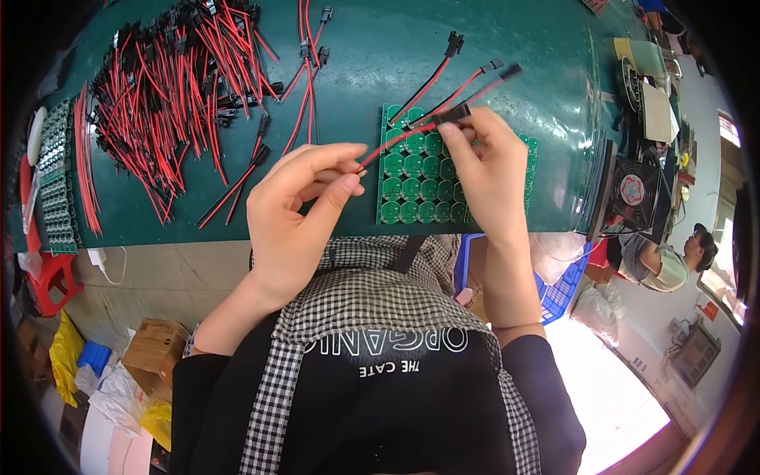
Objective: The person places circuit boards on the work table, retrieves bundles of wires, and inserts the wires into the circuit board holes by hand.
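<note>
While my left hand (297, 190) pinches the bare end of a thin red-and-black lead (396, 141) and my right hand (483, 170) grips its black plug (453, 116) at frame centre, the wire looks light and floppy, best held by its ends. Green circuit panel (412, 178) lies beneath on the worktop (380, 55); a tangled lead pile (166, 79) fills the upper left.

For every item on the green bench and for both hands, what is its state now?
Left hand: fingers pinch the bare end of the red-black wire lead.
Right hand: fingers grip the lead's black connector.
Red-black wire lead: held stretched between both hands, above the panel.
Green circuit board panel: lying flat, partly covered by the right hand.
Pile of wire leads: loose, tangled.
Three separate leads: lying on the bench beside the panel.
Black fan: cannot tell if running.
</note>
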